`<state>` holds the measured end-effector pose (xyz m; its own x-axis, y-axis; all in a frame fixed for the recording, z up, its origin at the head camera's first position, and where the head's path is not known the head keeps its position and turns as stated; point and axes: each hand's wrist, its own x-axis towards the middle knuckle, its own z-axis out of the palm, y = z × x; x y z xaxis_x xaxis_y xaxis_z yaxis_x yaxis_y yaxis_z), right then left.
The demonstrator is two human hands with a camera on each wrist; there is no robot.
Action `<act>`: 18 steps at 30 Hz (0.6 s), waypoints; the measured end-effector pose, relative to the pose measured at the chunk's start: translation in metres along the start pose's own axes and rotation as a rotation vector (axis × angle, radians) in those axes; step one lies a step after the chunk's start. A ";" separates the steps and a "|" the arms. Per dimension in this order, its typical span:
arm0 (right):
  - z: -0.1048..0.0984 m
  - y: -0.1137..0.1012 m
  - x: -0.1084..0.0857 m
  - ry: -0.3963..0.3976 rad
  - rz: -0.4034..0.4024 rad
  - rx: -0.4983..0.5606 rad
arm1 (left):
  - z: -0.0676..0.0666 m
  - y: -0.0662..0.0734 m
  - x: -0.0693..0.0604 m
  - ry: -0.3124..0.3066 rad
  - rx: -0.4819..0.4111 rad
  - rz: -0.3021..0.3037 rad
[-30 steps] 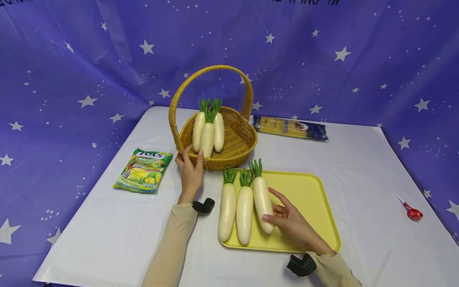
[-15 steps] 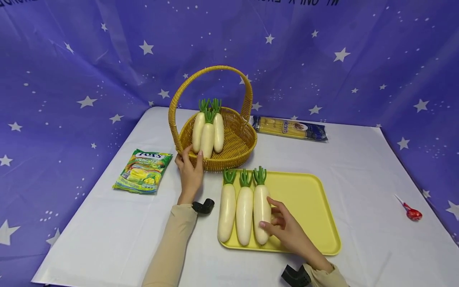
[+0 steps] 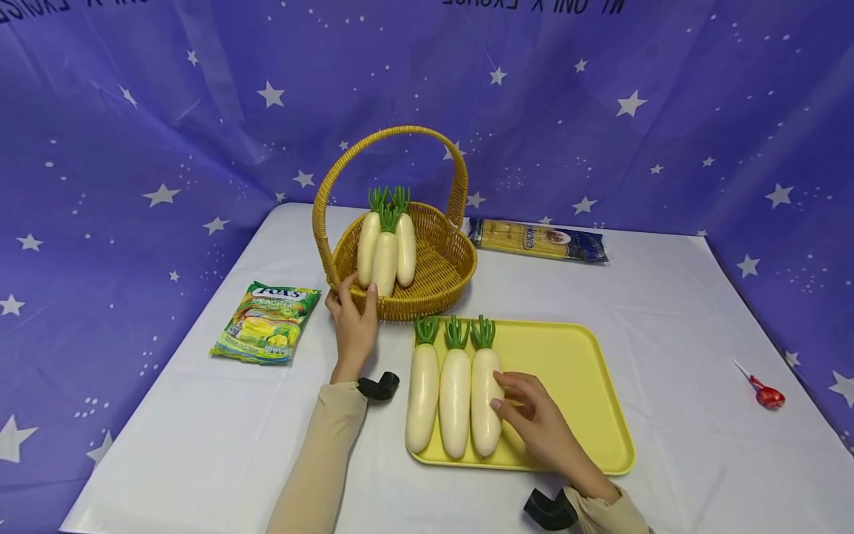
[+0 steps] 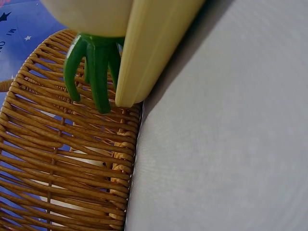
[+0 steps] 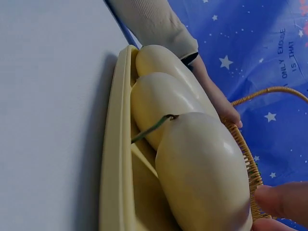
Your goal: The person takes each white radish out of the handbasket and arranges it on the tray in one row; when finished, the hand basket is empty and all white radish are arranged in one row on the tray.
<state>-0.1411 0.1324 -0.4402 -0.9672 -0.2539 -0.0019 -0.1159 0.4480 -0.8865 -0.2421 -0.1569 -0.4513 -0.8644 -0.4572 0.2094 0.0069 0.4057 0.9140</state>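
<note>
Three white radishes with green tops lie side by side on a yellow tray point(image 3: 560, 386): a left one point(image 3: 422, 397), a middle one point(image 3: 455, 400) and a right one point(image 3: 485, 404). At the right radish's side is my right hand point(image 3: 540, 423), thumb and fingertips beside its skin; the right wrist view shows a small gap there. My left hand point(image 3: 353, 326) holds the near left rim of a wicker basket point(image 3: 427, 300), thumb and fingers over the edge. Three more radishes point(image 3: 385, 259) lean together inside the basket, tops up. The left wrist view does not show the hand.
A green candy bag point(image 3: 268, 322) lies left of the basket. Behind the tray is a pack of spaghetti point(image 3: 539, 239). A red lollipop point(image 3: 769, 397) lies at the far right of the white table point(image 3: 680, 334). A blue starry cloth hangs behind.
My right hand has laid the right radish down straight beside the other two, then its thumb and fingers have drawn slightly back from it. The left hand has stayed on the basket.
</note>
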 end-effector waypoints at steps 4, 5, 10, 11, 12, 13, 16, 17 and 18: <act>-0.001 -0.002 0.002 0.007 0.007 0.015 | -0.001 0.000 -0.001 0.003 0.000 0.002; -0.001 -0.003 0.002 0.005 0.008 0.017 | -0.001 0.000 -0.001 0.004 0.003 0.003; -0.005 -0.005 0.006 -0.012 -0.004 -0.002 | -0.002 0.000 0.000 0.003 0.002 0.009; -0.006 -0.005 0.007 -0.013 -0.006 -0.011 | -0.002 0.000 0.000 0.004 0.002 0.011; -0.007 -0.005 0.008 -0.014 -0.008 -0.020 | -0.002 0.000 0.000 0.004 0.000 0.011; -0.008 -0.005 0.010 -0.016 -0.009 -0.024 | -0.002 0.000 0.000 0.004 0.000 0.010; -0.011 -0.006 0.017 -0.014 -0.017 -0.022 | -0.001 -0.001 0.000 0.007 0.000 0.005; -0.011 -0.007 0.020 -0.009 -0.022 -0.020 | -0.001 -0.001 0.000 0.008 -0.001 0.004; -0.012 -0.009 0.024 -0.003 -0.028 -0.019 | -0.001 -0.001 0.000 0.009 -0.001 0.002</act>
<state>-0.1661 0.1324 -0.4273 -0.9627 -0.2695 0.0215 -0.1474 0.4565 -0.8774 -0.2418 -0.1579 -0.4525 -0.8600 -0.4631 0.2143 0.0092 0.4058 0.9139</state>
